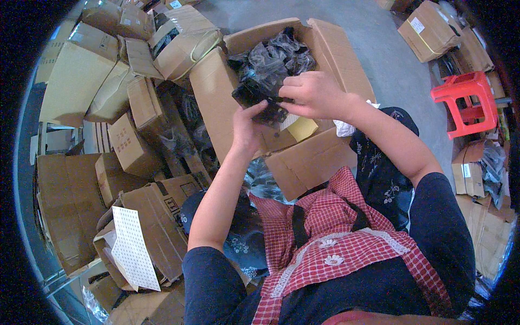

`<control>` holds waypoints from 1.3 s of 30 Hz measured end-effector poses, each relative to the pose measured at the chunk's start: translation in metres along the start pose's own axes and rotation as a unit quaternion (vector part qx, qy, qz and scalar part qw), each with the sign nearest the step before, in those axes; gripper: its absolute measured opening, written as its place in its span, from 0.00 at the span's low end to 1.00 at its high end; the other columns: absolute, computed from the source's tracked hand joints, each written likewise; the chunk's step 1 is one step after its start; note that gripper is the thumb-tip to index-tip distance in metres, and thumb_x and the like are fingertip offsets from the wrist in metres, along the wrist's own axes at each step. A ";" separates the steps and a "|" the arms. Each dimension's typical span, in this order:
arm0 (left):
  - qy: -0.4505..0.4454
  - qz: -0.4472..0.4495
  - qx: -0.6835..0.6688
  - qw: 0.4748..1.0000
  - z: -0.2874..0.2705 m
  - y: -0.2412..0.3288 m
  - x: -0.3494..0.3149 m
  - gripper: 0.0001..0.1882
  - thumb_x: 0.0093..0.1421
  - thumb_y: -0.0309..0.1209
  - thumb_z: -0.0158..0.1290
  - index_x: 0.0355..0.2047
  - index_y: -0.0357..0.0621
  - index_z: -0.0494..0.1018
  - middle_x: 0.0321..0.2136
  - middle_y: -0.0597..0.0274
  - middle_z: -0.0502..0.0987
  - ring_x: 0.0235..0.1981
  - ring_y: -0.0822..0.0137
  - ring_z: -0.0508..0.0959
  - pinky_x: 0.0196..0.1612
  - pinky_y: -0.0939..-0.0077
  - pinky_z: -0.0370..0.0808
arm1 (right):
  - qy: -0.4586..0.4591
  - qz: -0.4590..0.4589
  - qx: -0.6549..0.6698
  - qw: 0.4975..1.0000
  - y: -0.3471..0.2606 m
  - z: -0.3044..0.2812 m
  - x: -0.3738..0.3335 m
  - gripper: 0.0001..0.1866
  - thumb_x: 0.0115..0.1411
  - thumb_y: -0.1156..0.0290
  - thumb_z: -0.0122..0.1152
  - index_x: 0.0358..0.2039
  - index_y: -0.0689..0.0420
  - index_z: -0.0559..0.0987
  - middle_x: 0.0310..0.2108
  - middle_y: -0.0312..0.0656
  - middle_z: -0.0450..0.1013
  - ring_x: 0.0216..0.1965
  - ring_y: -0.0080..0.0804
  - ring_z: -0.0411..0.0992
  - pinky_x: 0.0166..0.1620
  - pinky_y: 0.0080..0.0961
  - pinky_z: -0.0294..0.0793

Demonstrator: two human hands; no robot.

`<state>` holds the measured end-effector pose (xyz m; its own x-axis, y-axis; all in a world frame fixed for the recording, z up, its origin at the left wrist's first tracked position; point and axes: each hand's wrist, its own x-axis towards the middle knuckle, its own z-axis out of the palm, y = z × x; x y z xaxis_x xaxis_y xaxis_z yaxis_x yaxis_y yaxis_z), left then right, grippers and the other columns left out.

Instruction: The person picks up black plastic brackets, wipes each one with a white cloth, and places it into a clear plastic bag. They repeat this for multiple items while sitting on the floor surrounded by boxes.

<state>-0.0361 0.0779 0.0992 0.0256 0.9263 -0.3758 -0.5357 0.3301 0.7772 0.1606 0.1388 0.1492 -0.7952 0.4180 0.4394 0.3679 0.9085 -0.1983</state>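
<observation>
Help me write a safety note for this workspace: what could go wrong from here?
The black part in the left hand, with the right hand close against it, could drop among the dark plastic bags in the open carton. The yellow paper near both hands might get brushed away. The white dotted sheet, aslant at a battered carton, could slide off.

The fisheye camera sits on that person's head and faces steeply down. Near range: left hand [248,129] toward eleven o'clock, right hand [317,95] toward one, carton [210,100] at twelve, apron [330,216] near five. Far range: red stool [489,100], between two and three o'clock.
</observation>
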 end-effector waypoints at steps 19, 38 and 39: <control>-0.036 -0.048 -0.054 0.997 -0.012 0.005 0.002 0.17 0.60 0.34 0.50 0.46 0.38 0.71 0.40 0.57 0.78 0.40 0.60 0.78 0.45 0.66 0.75 | -0.167 0.161 0.242 0.942 -0.003 0.007 0.004 0.20 0.60 0.56 0.60 0.44 0.59 0.79 0.31 0.49 0.78 0.32 0.40 0.77 0.38 0.32 0.74; -0.170 -0.215 -0.233 0.933 -0.050 0.026 0.014 0.26 0.64 0.50 0.46 0.48 0.39 0.69 0.40 0.49 0.77 0.30 0.55 0.79 0.28 0.66 0.79 | 0.029 0.007 0.205 0.978 0.001 -0.003 -0.008 0.19 0.51 0.64 0.67 0.44 0.55 0.81 0.32 0.43 0.79 0.32 0.36 0.78 0.35 0.27 0.77; -0.204 -0.240 -0.247 0.916 -0.050 0.026 0.015 0.26 0.64 0.51 0.45 0.48 0.39 0.69 0.40 0.48 0.78 0.28 0.55 0.79 0.26 0.67 0.79 | 0.001 -0.042 0.192 0.980 0.001 -0.004 -0.011 0.25 0.49 0.64 0.67 0.50 0.54 0.77 0.34 0.43 0.77 0.33 0.39 0.78 0.34 0.30 0.78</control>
<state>-0.0914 0.0915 0.0887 0.6182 0.7193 -0.3167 -0.6937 0.6888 0.2103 0.1715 0.1350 0.1473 -0.8142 0.3416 0.4695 0.0922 0.8744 -0.4764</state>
